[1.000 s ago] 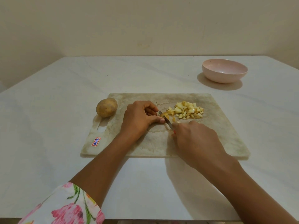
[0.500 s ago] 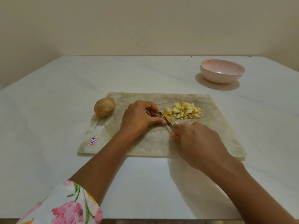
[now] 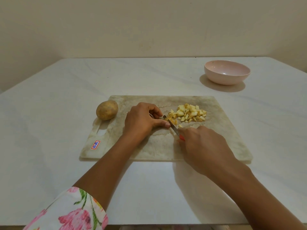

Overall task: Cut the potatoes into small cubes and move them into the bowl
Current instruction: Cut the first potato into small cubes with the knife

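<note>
A worn cutting board (image 3: 224, 130) is laid on the white counter (image 3: 49, 113), and both hands are placed over its middle. The right hand (image 3: 204, 146) is seen from the back, its grip clamped on the red handle of a small knife (image 3: 172, 126); only a sliver of the handle is shown. The blade is angled away and to the left, with its tip set against a potato piece (image 3: 171, 119). That piece is held down by the left hand (image 3: 142, 121), whose grip is curled over it, the thumb stretched flat toward the blade; most of the piece is hidden under the fingers. Just to the right of the blade, a pile of potato cubes (image 3: 191, 112) is gathered on the board. A whole potato (image 3: 107, 110), unpeeled, is set at the board's far left corner. A pink bowl (image 3: 227, 72) is placed on the counter well beyond the board, to the right, and no cubes are seen in it. A small sticker (image 3: 95, 145) is stuck near the board's handle slot. A floral sleeve (image 3: 71, 211) is worn on the left arm.
</note>
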